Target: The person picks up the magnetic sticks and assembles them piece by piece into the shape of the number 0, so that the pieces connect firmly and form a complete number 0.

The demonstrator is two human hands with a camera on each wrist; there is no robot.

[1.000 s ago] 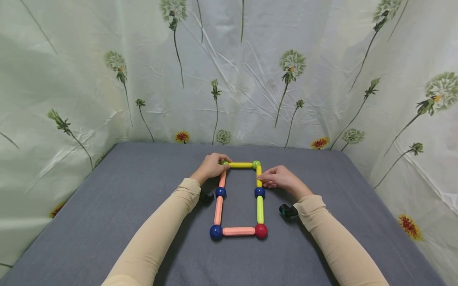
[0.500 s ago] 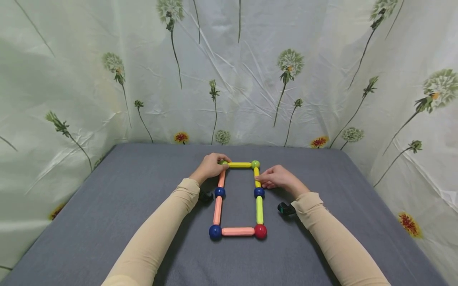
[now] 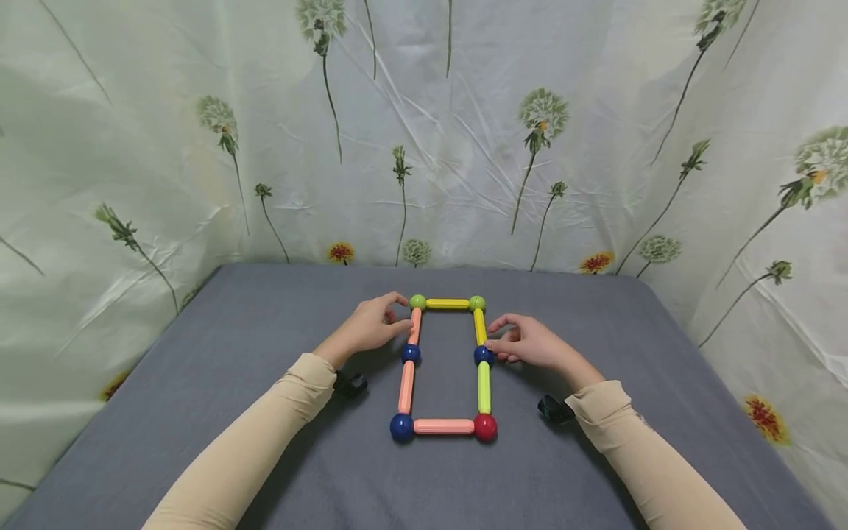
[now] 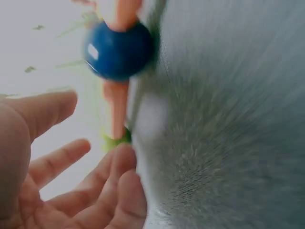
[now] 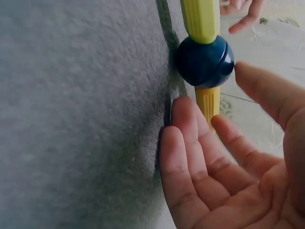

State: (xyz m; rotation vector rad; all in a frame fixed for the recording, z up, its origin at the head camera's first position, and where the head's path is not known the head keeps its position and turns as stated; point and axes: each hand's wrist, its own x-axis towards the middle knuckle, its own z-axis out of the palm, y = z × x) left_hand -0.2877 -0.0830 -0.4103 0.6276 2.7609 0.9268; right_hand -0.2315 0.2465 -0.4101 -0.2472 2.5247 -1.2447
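Rods and balls of a magnetic building set form a long rectangle flat on the cloth. My left hand (image 3: 373,324) is beside the far left corner, fingers spread, near the green ball (image 3: 417,302) and the upper salmon rod (image 3: 415,331). In the left wrist view its thumb stands apart from the blue ball (image 4: 119,50), holding nothing. My right hand (image 3: 536,344) is at the right side, fingers loosely bent, its thumb tip right at the blue ball (image 5: 205,62). Beyond that ball runs a yellow rod (image 5: 208,102); a light green rod (image 5: 201,19) joins its near side.
A yellow rod (image 3: 447,303) spans the far end to a second green ball (image 3: 477,303). At the near end a salmon rod (image 3: 444,427) links a large blue ball (image 3: 401,428) and a red ball (image 3: 486,428). A flowered curtain (image 3: 464,147) hangs behind the grey tabletop (image 3: 278,302).
My left hand has let go of the far left green ball and drawn back leftward. My right hand has released the yellow rod and shifted nearer, beside the blue ball. The rectangle stays whole.
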